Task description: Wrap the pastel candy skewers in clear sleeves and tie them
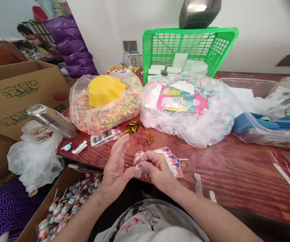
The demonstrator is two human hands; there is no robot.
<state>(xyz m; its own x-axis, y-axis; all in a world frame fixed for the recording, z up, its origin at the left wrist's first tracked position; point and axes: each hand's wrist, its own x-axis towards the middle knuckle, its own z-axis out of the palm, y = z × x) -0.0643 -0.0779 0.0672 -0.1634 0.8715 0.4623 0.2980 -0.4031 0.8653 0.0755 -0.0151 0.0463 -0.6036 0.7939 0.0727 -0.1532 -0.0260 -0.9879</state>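
Observation:
Both my hands meet over the front edge of the table. My left hand is open, its fingers stretched upward and its thumb reaching to a small, pinkish, clear-wrapped piece. My right hand is closed in a pinch on that piece, whose kind is mostly hidden by the fingers. Fanned printed cards with coloured dots lie just beyond my right hand. Gold twist ties lie on the table farther back. Below my left forearm, a cardboard box holds several wrapped candy sticks.
Behind my hands stand a bag of coloured rings with a yellow bowl and a bag of pastel balls. A green basket is at the back. A steel flask leans at left; a clear tub with a blue scoop stands right.

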